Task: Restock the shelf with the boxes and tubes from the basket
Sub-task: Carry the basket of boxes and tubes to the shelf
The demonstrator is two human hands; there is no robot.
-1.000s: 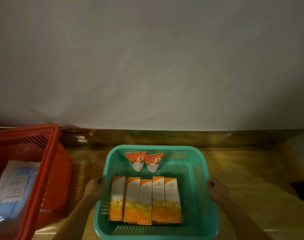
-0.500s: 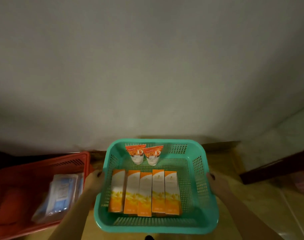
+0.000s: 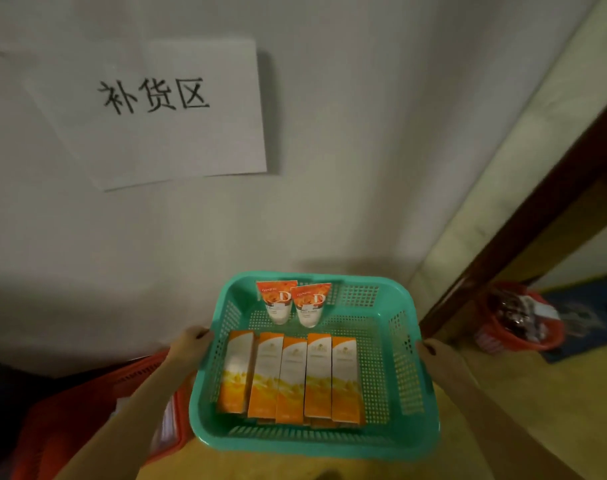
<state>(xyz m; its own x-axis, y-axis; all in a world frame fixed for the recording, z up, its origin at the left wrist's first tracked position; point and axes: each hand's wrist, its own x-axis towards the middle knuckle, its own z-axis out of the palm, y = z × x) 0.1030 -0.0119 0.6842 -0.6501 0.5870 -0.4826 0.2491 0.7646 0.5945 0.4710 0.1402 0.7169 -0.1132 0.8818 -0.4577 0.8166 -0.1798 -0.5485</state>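
Observation:
I hold a teal plastic basket (image 3: 411, 386) up in front of me, clear of the floor. My left hand (image 3: 187, 348) grips its left rim and my right hand (image 3: 433, 355) grips its right rim. Inside, several orange-and-white boxes (image 3: 291, 375) lie side by side in a row. Two orange-and-white tubes (image 3: 291, 303) stand cap-down against the basket's far wall. No shelf is in view.
A red basket (image 3: 87, 410) sits low on the left, partly under my left arm. A white paper sign (image 3: 163, 109) with black characters hangs on the grey wall. At right are a dark wooden frame (image 3: 537, 216) and a small red bin (image 3: 516, 320) on the floor.
The teal basket has come up off the floor in both hands. My view has risen and swung right: the sign and red bin now show, and the red basket has slid to the lower left.

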